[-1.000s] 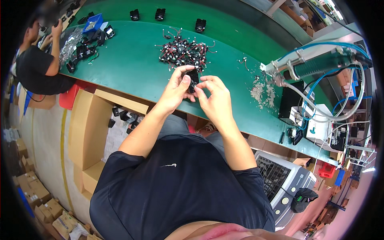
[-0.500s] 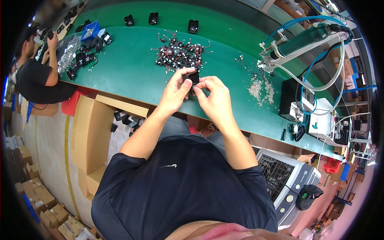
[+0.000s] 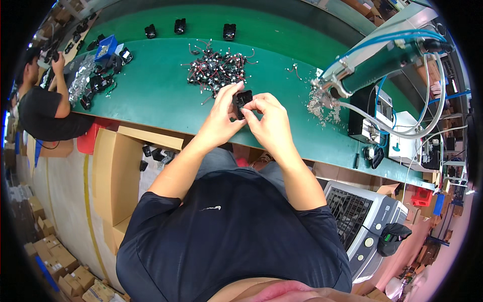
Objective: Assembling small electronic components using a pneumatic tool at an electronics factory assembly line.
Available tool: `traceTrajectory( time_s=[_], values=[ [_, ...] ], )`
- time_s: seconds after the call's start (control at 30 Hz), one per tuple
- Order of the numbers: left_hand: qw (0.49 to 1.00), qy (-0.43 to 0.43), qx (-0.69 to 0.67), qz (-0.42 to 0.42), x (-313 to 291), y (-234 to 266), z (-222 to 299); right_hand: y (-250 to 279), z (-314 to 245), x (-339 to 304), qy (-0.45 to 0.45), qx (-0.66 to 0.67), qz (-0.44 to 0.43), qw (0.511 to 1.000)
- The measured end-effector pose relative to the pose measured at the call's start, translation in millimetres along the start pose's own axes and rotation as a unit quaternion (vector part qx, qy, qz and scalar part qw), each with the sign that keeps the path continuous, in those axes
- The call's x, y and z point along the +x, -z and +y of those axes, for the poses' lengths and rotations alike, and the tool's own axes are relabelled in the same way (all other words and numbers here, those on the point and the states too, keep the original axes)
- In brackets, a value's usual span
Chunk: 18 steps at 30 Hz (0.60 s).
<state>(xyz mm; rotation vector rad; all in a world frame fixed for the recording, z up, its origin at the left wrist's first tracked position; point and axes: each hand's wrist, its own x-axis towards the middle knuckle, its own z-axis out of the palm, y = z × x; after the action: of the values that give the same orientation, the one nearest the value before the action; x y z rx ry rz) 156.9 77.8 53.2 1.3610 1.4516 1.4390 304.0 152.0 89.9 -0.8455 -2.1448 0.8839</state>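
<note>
Between my two hands, just above the near edge of the green bench, is a small black plastic housing (image 3: 244, 98). My left hand (image 3: 221, 114) holds it from the left side, fingers curled behind its far end. On its right side my right hand (image 3: 265, 114) pinches at the near part with thumb and forefinger; whatever small part lies under those fingertips is hidden. Right beyond my hands lies a pile of small black parts with red and black wires and white connectors (image 3: 217, 69).
An electric screwdriver on an arm (image 3: 375, 68) hangs over scattered small pale pieces (image 3: 327, 108) at right. Three black units (image 3: 229, 31) stand along the back. A blue bin (image 3: 105, 49) and a seated co-worker (image 3: 43, 103) are at left; an open carton (image 3: 118, 173) stands below the bench.
The view has shifted, so the bench items sit further left and the screwdriver looks larger. My left thumb has moved off the black housing's front, showing more of its inside.
</note>
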Motion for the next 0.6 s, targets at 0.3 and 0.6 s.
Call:
traceTrajectory(
  time_s=[0.3,0.6],
  values=[
    [0.988,-0.071,0.137,0.010,7,-15,-15,20,6,-15,0.089,-0.132,0.018,0.987],
    [0.976,-0.133,0.151,-0.083,28,-43,-25,176,-21,86,0.154,-0.082,0.410,0.895]
  ],
)
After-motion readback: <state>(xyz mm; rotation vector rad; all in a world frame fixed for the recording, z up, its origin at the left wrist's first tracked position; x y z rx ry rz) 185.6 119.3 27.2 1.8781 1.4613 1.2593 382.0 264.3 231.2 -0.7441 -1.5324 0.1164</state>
